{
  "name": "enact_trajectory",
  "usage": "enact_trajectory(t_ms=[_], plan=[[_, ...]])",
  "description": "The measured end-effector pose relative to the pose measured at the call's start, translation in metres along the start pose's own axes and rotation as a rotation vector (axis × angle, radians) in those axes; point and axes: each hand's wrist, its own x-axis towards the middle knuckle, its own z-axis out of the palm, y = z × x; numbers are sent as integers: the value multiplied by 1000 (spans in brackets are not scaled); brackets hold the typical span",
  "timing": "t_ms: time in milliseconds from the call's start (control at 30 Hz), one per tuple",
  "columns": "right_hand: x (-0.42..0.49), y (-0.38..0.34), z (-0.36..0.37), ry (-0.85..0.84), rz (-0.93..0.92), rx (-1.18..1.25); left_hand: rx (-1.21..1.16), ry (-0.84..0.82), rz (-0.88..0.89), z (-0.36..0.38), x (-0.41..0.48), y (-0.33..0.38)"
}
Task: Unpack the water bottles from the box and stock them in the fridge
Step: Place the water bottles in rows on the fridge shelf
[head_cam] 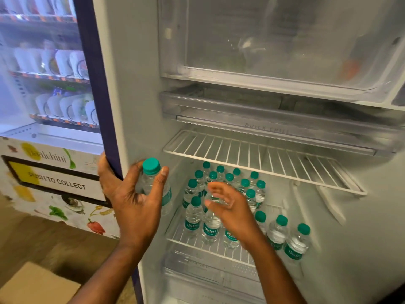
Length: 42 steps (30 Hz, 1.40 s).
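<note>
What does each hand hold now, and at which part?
The left hand grips a water bottle around its upper body, below the green cap. The right hand holds nothing.

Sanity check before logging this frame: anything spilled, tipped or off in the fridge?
Nothing stands out. The bottles on the lower wire shelf stand capped, none toppled, no spill visible. The front-right ones look tilted, possibly lens distortion. The left hand holds one more bottle.

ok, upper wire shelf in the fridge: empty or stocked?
Empty. The upper wire shelf shows only bare white wires; the stocked bottles all stand on the lower wire shelf beneath it.
</note>
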Motion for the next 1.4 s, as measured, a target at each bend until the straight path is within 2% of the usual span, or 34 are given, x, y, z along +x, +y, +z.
enact_trajectory(t_ms=[100,200,267,400,500,600,700,833,967,1067,1133,1300,1400], plan=[[-13,-20,41,-152,-113,46,-18,-8,-4,-2,0,-2],[-10,-37,71,-161,-166,33,-21,-9,-20,-3,0,-1],[-10,-51,85,-160,-203,128,-27,4,-29,-3,0,2],[-13,-59,101,-79,-260,165,-37,-16,-21,-6,1,5],[-19,-58,106,-102,-96,458,0,-65,34,-13,1,2],[-30,-47,102,-88,44,506,77,-87,108,-17,5,3],[-36,-40,88,-30,276,739,231,-56,267,-13,20,2],[-34,-29,64,5,454,930,351,42,309,-2,32,1],[-26,-15,38,58,500,879,423,129,326,3,33,-5],[-19,-6,12,125,520,786,466,139,318,5,33,-6],[-11,1,-8,182,549,822,486,142,311,6,33,-5],[10,16,-61,364,551,805,520,157,308,8,32,-6],[25,26,-88,573,556,742,522,170,310,8,32,-6]])
